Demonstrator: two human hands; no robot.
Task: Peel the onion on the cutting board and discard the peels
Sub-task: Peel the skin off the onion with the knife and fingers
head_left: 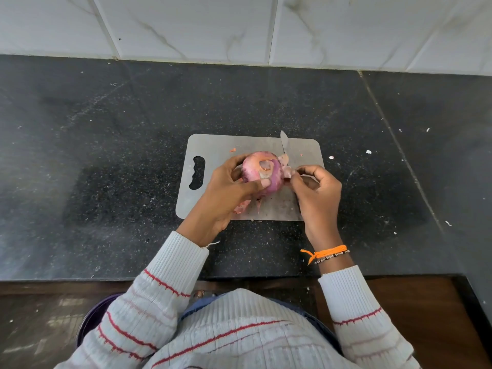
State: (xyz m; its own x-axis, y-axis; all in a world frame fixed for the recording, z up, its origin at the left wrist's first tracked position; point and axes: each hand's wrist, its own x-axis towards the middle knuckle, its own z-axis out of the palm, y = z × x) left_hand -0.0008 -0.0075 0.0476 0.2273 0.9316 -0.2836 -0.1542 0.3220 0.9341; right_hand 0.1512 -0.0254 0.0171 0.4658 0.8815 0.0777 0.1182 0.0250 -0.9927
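Onion (262, 171): held just above the cutting board (218, 145), partly peeled.
Left hand (226, 193): fingers curled round the onion, thumb pressed on its near side.
Right hand (316, 190): pinches a peel strip (288, 172) at the onion's right side.
Knife (284, 143): blade visible behind the onion.
Loose peels (242, 207): on the board's near edge.

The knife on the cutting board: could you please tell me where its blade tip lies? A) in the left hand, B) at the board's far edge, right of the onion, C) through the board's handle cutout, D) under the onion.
B: the knife shows its blade tip at the far edge of the cutting board, just right of the onion that the left hand grips.
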